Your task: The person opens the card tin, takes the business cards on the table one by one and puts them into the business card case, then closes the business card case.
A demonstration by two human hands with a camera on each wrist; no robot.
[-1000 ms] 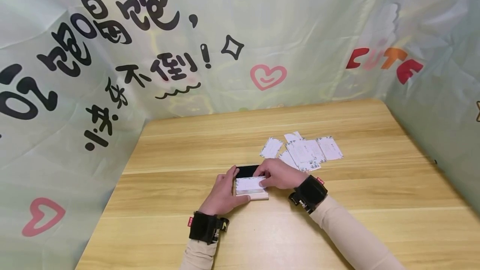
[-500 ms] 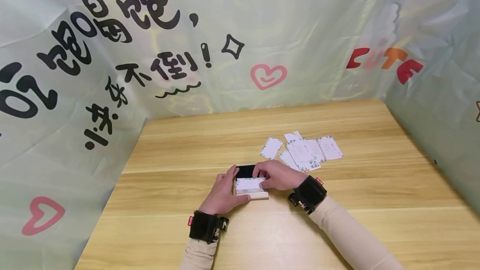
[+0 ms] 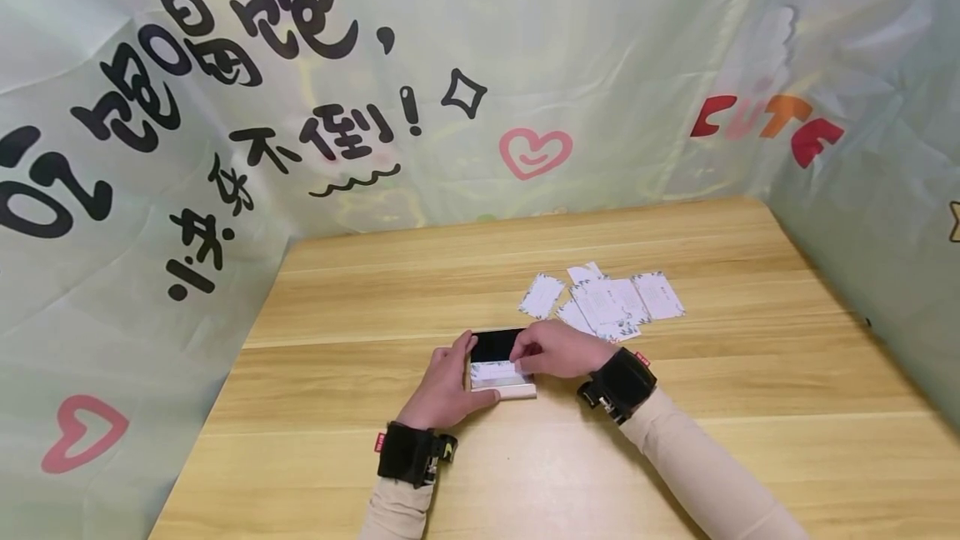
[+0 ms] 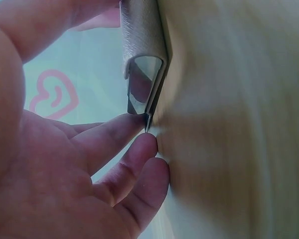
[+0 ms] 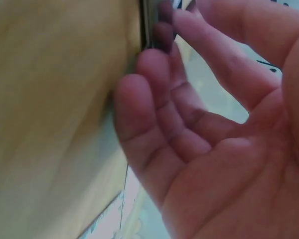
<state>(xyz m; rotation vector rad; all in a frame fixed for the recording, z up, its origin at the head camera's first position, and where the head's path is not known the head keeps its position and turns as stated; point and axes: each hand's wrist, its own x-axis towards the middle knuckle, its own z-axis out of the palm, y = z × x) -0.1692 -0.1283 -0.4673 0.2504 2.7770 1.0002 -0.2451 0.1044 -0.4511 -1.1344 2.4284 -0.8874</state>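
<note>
An opened card case lies on the table, its dark inner face towards the back and a pale leather-like edge at the front. My left hand grips its left side, thumb along the front edge and fingers at the back corner. In the left wrist view the case shows a shiny metal end beside the fingers. A white card with a leafy border sits partly inside the case. My right hand pinches the card's right end with curled thumb and forefinger; the fingertips partly hide it.
Several white cards with leafy borders lie spread and overlapping behind the right hand. One card lies apart on their left. The wooden table meets a printed cloth backdrop at the back and sides.
The card has slid towards the front of the case, so less of it shows and more of the dark face is uncovered. The right fingertips shifted slightly; the left hand stayed put.
</note>
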